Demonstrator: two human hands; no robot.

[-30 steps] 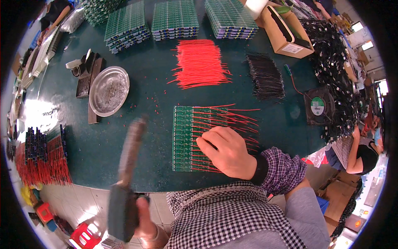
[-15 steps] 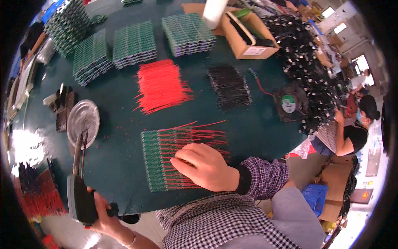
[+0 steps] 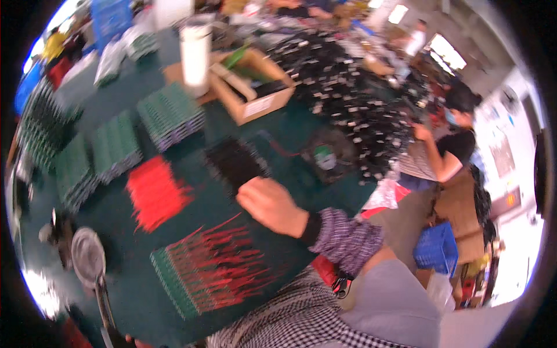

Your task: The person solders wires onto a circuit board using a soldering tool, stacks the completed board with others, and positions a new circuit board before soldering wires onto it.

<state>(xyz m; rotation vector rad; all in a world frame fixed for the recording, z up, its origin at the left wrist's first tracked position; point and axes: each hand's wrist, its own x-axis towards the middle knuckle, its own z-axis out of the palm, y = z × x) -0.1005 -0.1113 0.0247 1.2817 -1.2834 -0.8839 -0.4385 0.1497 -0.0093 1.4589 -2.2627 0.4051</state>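
Observation:
My right hand [image 3: 272, 206] is over the near end of a bundle of black wires [image 3: 232, 159], its fingers drawn together; blur hides whether a wire is between them. My left hand [image 3: 137, 343] barely shows at the lower edge, by the dark body of a soldering gun [image 3: 111, 336]. The gun's two long prongs [image 3: 103, 298] reach up to a round metal dish [image 3: 88, 255]. In front of me lies a panel of green circuit boards [image 3: 174, 281] with rows of red wires [image 3: 229, 264] running off its right side. A pile of loose red wires [image 3: 156, 194] lies beyond it.
Stacks of green board panels [image 3: 168, 113] stand at the back left. Behind the black wires are a white cylinder [image 3: 196, 58] and a cardboard box [image 3: 261, 110]. A solder reel [image 3: 325, 156] lies near a heap of black cables [image 3: 348, 98]. A co-worker [image 3: 452, 139] sits at right.
My right hand has left the board panel and gone to the black wires. The view has swung right, so the table's things appear further left and my left hand is almost out of sight.

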